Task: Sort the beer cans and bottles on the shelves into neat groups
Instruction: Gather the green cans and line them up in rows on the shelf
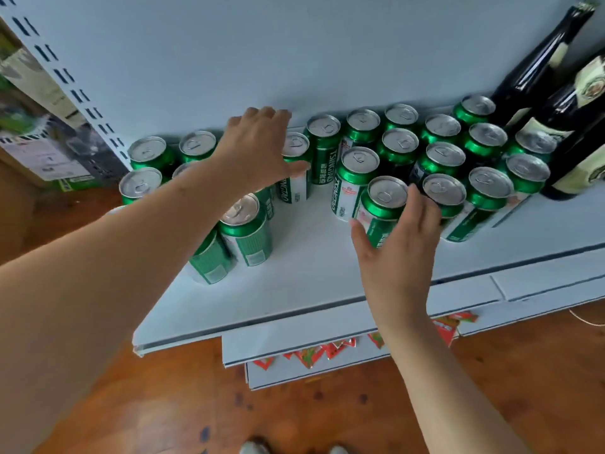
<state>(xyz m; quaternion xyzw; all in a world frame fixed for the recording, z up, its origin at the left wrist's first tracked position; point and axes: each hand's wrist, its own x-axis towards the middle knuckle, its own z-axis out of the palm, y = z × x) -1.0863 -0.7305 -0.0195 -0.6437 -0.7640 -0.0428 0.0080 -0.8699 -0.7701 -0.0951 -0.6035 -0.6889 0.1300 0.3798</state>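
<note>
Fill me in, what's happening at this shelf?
A person is sorting green aluminium beer cans on a white metal shelf. The right hand grips the front green can of the right cluster. The left hand reaches onto a green-and-white can farther back. Dark glass bottles stand at the far right.

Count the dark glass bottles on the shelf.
3, all at the shelf's right end: tall back bottle, middle bottle in front of it, nearest bottle at the frame edge. More may sit outside the view.

Shop: stocked shelf (294,283) of beer cans (438,158)
</note>
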